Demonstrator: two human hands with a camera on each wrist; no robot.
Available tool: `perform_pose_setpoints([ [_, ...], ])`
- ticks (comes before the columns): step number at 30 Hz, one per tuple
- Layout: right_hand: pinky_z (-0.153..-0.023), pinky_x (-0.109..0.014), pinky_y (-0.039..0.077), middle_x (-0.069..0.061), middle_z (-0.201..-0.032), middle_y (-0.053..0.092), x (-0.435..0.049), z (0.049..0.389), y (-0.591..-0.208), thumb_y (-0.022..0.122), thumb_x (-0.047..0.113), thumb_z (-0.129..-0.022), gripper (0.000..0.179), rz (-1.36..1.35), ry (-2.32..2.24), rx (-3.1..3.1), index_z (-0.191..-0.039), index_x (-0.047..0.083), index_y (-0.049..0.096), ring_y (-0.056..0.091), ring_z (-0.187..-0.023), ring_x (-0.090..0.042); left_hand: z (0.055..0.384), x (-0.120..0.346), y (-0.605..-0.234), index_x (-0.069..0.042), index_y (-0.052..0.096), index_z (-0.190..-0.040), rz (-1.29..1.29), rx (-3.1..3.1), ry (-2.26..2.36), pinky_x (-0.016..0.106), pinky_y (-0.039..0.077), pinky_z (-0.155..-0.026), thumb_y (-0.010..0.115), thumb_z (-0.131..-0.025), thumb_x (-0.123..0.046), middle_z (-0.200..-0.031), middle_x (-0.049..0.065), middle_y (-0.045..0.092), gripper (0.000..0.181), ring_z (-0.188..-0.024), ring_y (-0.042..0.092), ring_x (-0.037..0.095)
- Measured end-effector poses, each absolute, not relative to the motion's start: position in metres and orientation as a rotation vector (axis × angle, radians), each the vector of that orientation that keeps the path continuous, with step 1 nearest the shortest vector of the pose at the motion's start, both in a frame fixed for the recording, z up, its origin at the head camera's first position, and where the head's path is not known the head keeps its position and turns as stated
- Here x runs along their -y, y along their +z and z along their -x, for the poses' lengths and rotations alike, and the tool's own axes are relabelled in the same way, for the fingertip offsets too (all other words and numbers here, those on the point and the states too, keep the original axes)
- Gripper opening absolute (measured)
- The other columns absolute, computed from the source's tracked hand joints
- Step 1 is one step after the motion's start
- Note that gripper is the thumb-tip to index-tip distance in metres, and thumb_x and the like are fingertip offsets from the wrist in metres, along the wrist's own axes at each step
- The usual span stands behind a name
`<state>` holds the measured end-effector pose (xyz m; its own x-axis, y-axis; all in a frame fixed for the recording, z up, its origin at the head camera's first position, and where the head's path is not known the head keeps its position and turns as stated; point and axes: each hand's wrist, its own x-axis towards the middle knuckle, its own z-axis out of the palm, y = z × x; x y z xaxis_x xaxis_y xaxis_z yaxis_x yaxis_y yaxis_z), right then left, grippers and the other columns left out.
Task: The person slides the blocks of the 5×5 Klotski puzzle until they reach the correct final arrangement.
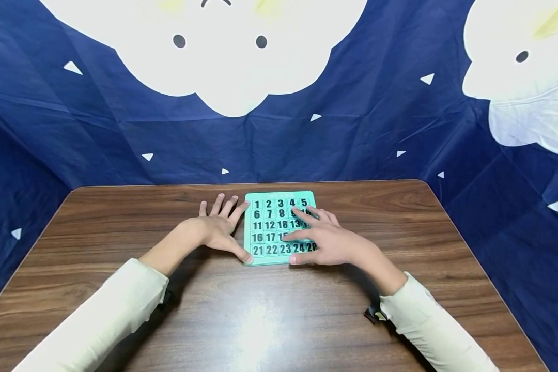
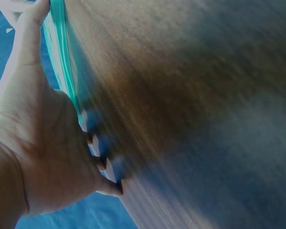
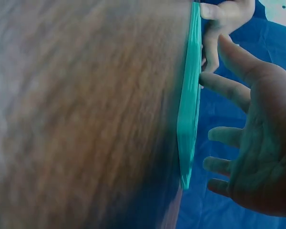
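Note:
A turquoise number slide puzzle (image 1: 279, 195) lies flat on the table, its tiles marked with black numbers. In the third row, the 18 stands between the 12 and the 13. My left hand (image 1: 216, 231) is at the puzzle's left side, fingers spread, thumb at the near left corner and index fingertip by the far left corner. Over the right part reaches my right hand (image 1: 327, 240), its index fingertip on the tile marked 15. That hand hides several tiles on the right. From the right wrist view, the other fingers (image 3: 224, 136) stand apart from the puzzle's edge.
The brown wood-grain table (image 1: 190, 320) carries the puzzle near its far edge. Behind and beside it hangs a dark blue cloth (image 1: 176, 129) with white cloud shapes and small triangles. A dark strap (image 1: 374, 312) shows under the right sleeve. Light glares on the near tabletop.

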<state>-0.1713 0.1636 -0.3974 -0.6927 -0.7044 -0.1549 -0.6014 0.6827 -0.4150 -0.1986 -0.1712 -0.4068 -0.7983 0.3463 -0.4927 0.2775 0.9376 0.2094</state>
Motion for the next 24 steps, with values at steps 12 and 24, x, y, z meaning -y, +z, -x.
perform_pose_setpoints([
  [12,-0.134,-0.084,0.009,-0.016,-0.189,0.021,-0.168,0.178,-0.389,0.073,0.063,-0.105,0.049,0.975,-0.448,-2.647,-0.146,0.035,0.078,0.012,-0.175,-0.055,0.201,0.17,-0.407,-0.028,-0.016,-0.182,-0.442,-2.539,0.171,0.083,-0.016,-0.131,0.081,-0.069,-0.098,-0.19,0.017,-0.02,0.165,-0.173,-0.03,0.048],
  [24,-0.135,-0.083,0.006,-0.011,-0.192,0.013,-0.156,0.177,-0.387,0.069,0.067,-0.106,0.058,1.009,-0.389,-2.535,-0.156,0.039,0.07,0.004,-0.177,-0.052,0.2,0.172,-0.409,-0.028,-0.015,-0.182,-0.438,-2.538,0.18,0.084,-0.016,-0.131,0.08,-0.069,-0.098,-0.19,0.017,-0.02,0.164,-0.173,-0.03,0.048],
])
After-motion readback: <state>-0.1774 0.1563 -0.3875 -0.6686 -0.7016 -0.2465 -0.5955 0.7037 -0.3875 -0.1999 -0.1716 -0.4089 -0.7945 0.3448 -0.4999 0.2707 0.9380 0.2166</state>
